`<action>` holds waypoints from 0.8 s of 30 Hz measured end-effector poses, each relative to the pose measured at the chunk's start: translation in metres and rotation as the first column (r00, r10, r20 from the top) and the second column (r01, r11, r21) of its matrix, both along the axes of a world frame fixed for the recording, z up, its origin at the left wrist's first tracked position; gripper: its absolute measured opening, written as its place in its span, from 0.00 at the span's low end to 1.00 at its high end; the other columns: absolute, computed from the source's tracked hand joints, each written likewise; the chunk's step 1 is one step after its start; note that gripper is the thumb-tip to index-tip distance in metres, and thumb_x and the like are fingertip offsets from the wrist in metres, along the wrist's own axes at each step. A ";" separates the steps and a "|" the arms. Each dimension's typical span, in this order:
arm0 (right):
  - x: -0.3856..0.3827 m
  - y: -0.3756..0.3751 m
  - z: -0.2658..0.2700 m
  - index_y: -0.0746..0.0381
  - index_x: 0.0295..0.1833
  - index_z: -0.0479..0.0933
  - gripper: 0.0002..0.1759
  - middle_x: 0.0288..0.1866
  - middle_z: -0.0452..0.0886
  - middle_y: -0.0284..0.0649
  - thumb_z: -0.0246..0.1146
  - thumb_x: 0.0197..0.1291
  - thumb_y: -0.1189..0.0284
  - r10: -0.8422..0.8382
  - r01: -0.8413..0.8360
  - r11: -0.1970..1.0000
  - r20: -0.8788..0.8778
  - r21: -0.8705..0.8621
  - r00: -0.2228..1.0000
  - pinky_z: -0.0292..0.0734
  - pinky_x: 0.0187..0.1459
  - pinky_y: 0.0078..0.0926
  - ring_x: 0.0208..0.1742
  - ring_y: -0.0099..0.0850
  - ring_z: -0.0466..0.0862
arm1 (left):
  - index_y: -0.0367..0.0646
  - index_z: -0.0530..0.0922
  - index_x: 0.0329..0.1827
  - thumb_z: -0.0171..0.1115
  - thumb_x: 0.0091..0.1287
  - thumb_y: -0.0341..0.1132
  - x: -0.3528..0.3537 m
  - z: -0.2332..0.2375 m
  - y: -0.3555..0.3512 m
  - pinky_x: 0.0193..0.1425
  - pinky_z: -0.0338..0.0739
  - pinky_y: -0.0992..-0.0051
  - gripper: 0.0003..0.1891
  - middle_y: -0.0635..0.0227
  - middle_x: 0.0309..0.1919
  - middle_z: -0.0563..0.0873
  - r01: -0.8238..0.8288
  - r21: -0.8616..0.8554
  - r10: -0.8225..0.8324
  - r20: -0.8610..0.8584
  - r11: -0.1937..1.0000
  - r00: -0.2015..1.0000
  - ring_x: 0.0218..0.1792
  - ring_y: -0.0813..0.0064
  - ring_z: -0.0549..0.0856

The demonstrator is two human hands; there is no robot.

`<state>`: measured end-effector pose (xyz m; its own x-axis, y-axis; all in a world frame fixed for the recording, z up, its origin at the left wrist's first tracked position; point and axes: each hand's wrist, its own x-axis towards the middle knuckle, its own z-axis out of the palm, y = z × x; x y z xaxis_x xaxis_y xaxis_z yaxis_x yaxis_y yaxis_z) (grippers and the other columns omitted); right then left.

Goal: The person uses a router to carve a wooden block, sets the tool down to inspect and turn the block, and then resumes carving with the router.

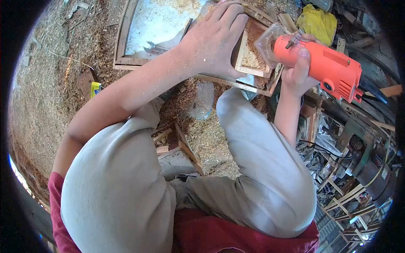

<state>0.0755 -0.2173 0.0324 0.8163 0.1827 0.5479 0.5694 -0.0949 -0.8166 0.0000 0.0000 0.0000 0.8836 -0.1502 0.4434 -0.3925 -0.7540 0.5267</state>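
Note:
My right hand (298, 72) is wrapped round the body of an orange trim router (322, 63), which is tilted on its side. Its clear plastic base (269, 44) faces left, against or close to the right end of a small wooden frame (241, 52). The bit is hidden from view. My left hand (217, 40), dusted with wood chips, grips the left side of that frame, thumb at the near edge and fingers reaching over the far side. Sawdust lies inside the frame. Beneath it is a larger wood-edged board (124, 31) with a pale surface.
A wrench (152, 47) lies on the pale board. A yellow cloth (317, 23) sits beyond the router, whose black cord (373, 90) trails right. Between my legs is a wooden box (185, 147). Shavings cover the floor (46, 101); wood scraps and machinery (358, 139) crowd the right.

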 end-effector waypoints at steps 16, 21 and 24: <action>-0.006 -0.007 0.000 0.66 0.58 0.70 0.23 0.54 0.80 0.49 0.69 0.59 0.76 0.014 -0.015 1.000 0.013 0.025 1.000 0.80 0.56 0.35 0.51 0.35 0.82 | 0.20 0.71 0.64 0.78 0.42 0.63 -0.001 0.001 -0.003 0.81 0.61 0.50 0.57 0.37 0.66 0.71 -0.012 0.035 0.012 -0.001 0.999 1.000 0.75 0.41 0.66; -0.008 -0.007 -0.002 0.67 0.58 0.70 0.24 0.53 0.81 0.50 0.69 0.59 0.75 0.007 -0.008 0.999 0.012 0.032 1.000 0.81 0.56 0.38 0.50 0.37 0.83 | 0.20 0.70 0.64 0.78 0.42 0.63 -0.002 0.003 -0.002 0.81 0.60 0.50 0.57 0.37 0.66 0.71 -0.012 0.035 0.012 -0.008 0.999 1.000 0.75 0.41 0.66; -0.005 -0.007 -0.004 0.68 0.59 0.70 0.25 0.52 0.81 0.51 0.70 0.59 0.72 -0.006 0.005 0.999 0.010 0.034 1.000 0.85 0.55 0.44 0.49 0.41 0.85 | 0.20 0.70 0.64 0.77 0.44 0.64 -0.001 0.001 -0.002 0.82 0.59 0.50 0.57 0.37 0.66 0.72 -0.012 0.055 0.012 0.003 0.998 1.000 0.75 0.41 0.66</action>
